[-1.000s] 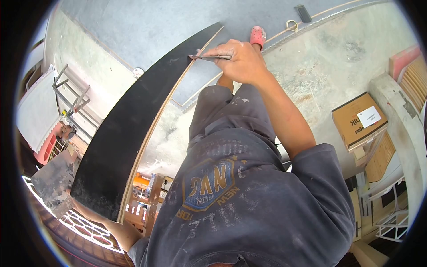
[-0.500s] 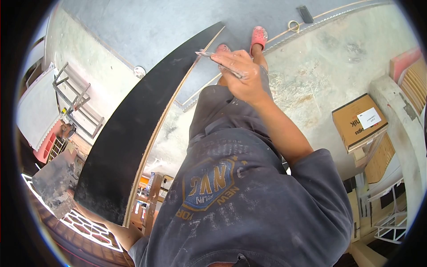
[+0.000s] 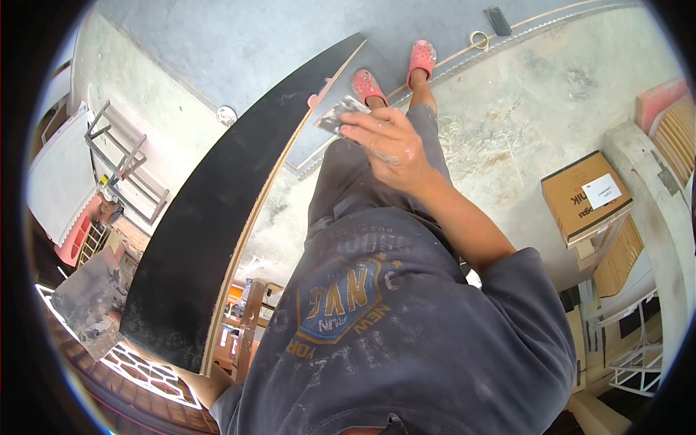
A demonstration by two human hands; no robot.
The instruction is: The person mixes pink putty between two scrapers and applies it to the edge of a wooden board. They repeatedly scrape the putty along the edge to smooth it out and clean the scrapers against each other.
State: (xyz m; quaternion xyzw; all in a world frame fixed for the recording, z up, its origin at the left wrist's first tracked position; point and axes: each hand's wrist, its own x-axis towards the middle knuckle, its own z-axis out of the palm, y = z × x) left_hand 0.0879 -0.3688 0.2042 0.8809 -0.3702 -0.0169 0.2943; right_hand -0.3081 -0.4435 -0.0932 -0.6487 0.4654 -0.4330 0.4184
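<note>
My right hand [image 3: 391, 148] pinches a flat putty spreader [image 3: 339, 116], its face smeared grey and white, a little apart from the panel edge. A long black curved panel [image 3: 210, 196] slants across the left, with a pale, rough long edge. Pink putty [image 3: 316, 100] sits on that edge near the far tip. My left arm passes beneath the panel's near end. Only part of my left hand [image 3: 116, 319] shows there, its fingers closed at the rim of a smeared grey plate [image 3: 83, 299]; the rest is hidden.
Pink clogs [image 3: 422, 61] are on my feet. A tape roll [image 3: 478, 41] and a dark block [image 3: 498, 22] lie on the floor ahead. At right stands a cardboard box [image 3: 586, 199]. A grey metal frame [image 3: 123, 159] and a round tin [image 3: 227, 116] are to the left.
My right hand has drawn the spreader back from the panel edge and turned it so its smeared face shows. Pink putty is now visible on the edge. The panel has barely moved.
</note>
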